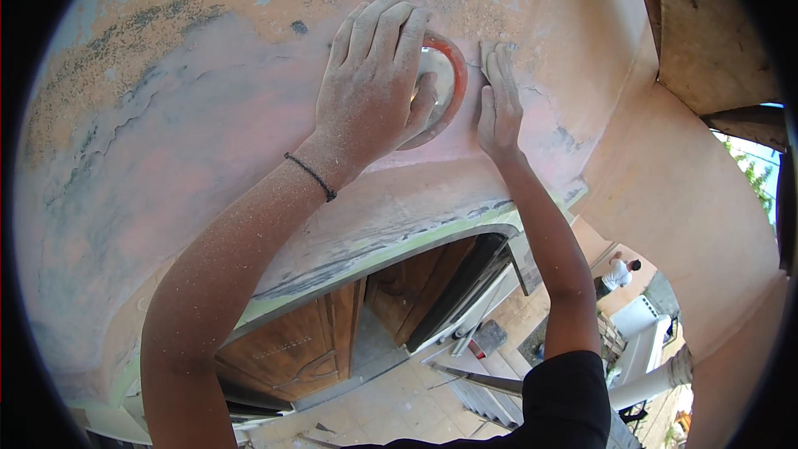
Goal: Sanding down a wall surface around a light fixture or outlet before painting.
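My left hand (372, 75), dusty and with a dark braided band at its wrist, lies with fingers stretched out against the patched wall (224, 100). Its thumb reaches over a round light fixture (440, 87) with a red-brown rim, whose left part the hand covers. To the right of the fixture, my right hand (500, 108) presses a small grey-brown piece of sandpaper (487, 50) to the wall, fingers close together. Most of that sheet is hidden under the fingers. Pink and grey filler with cracks covers much of the wall around both hands.
Below the wall's lower edge stand wooden doors (291, 345), one ajar. Tiled floor (399, 407) lies far beneath. A person in a white top (618, 273) is at the lower right. A curved peach wall (673, 191) bounds the right side, under brown boards (715, 25).
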Demonstrator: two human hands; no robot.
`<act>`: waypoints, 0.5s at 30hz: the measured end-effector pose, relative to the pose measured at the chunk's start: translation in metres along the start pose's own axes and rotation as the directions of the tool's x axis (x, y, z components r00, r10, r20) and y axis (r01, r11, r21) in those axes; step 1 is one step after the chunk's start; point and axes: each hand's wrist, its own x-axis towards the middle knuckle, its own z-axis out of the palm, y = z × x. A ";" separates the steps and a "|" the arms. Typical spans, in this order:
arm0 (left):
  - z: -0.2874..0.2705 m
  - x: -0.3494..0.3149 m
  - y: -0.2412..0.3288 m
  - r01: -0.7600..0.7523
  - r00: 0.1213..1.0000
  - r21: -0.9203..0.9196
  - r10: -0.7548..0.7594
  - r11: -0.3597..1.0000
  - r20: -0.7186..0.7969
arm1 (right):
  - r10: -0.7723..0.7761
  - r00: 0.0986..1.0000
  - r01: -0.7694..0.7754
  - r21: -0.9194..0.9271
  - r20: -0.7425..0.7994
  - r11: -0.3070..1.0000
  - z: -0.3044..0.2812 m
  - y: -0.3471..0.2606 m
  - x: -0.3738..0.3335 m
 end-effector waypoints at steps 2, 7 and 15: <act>-0.004 0.002 0.000 -0.005 1.000 -0.014 0.005 1.000 -0.013 | 0.021 1.000 -0.023 -0.068 -0.022 0.997 -0.011 0.027 -0.003; 0.009 0.008 0.008 -0.019 0.999 -0.023 0.018 1.000 -0.039 | 0.540 0.771 -0.600 -0.103 -0.337 0.793 -0.033 0.129 -0.034; -0.001 0.002 0.001 -0.014 1.000 -0.009 0.014 1.000 -0.020 | -0.067 0.997 0.066 0.028 0.031 0.997 -0.004 -0.009 0.004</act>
